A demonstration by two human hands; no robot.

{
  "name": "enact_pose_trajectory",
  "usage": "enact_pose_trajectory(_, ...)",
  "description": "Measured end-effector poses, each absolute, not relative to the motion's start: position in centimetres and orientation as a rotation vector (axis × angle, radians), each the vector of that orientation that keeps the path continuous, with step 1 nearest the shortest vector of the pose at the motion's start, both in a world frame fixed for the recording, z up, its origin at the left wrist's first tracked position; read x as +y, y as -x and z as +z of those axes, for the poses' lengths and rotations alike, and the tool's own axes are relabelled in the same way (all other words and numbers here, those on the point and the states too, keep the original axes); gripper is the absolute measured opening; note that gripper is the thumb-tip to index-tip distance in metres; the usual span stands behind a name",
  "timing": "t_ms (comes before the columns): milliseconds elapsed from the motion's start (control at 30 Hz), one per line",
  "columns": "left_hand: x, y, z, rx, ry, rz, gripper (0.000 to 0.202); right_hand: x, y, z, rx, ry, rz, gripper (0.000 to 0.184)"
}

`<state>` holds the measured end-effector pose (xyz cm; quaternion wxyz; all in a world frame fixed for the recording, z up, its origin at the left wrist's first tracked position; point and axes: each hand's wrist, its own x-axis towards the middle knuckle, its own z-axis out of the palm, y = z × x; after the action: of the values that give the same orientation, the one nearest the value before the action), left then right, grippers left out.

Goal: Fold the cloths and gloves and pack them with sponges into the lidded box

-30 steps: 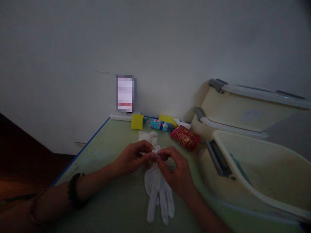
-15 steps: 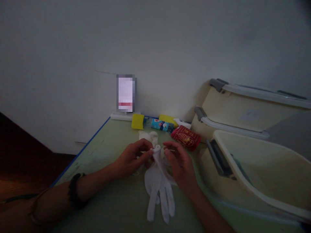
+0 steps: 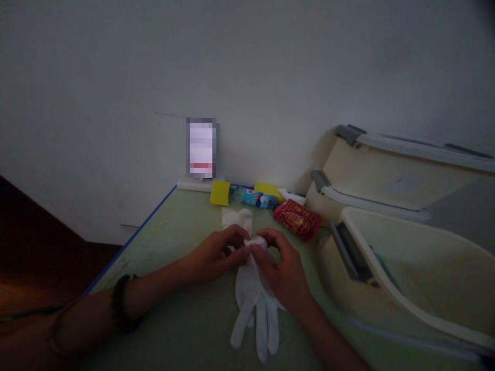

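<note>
A white glove [image 3: 247, 291] hangs or lies over the table with its fingers pointing toward me and its cuff rolled at the far end. My left hand [image 3: 218, 255] pinches the left side of that cuff between thumb and fingers. On the other side, my right hand [image 3: 284, 265] grips the rolled edge with thumb and forefinger. Just beyond my hands lies a crumpled bundle of white cloth [image 3: 236, 219], partly hidden by my left fingers; it looks like more gloves.
At the table's back edge lie a yellow pad [image 3: 220, 193], a plastic bottle [image 3: 257, 198] with a blue label and a red patterned packet [image 3: 297, 219]. A blurred-out screen [image 3: 201, 148] stands behind. To the right are an open cream bin [image 3: 350, 214] and stacked lidded boxes [image 3: 381, 178].
My right hand has moved left and closed on the glove's cuff, where its fingers were apart before. The cuff is lower and more tightly rolled.
</note>
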<state>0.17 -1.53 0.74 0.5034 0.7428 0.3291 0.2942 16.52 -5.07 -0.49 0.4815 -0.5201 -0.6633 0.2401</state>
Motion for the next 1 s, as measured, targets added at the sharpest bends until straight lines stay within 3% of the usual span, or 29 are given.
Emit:
enact_pose_trajectory(300, -1.35, -0.37, 0.10, 0.781, -1.635, 0.729, 0.019, -5.24, -16.39, -0.27, -1.578, 1.273, 0.643, 0.025)
enact_pose_trajectory(433, -1.41, -0.38, 0.11, 0.772, -1.569, 0.849, 0.018, -5.25, -16.42, -0.33, -1.608, 1.325, 0.821, 0.034)
enact_pose_trajectory(533, -1.42, -0.42, 0.23, 0.827, -1.518, 0.942, 0.018, -5.24, -16.37, -0.50, -1.708, 1.333, 0.956, 0.022)
enact_pose_trajectory(700, -1.26, -0.51, 0.31, 0.841, -1.484, 0.989, 0.018, -5.29, -16.22, -0.41, -1.845, 1.307, 0.677, 0.016)
enact_pose_trajectory(1000, -1.09, -0.53, 0.10, 0.783, -1.523, 0.945, 0.019, -5.53, -16.29, -0.16, -1.691, 1.337, 0.766, 0.018)
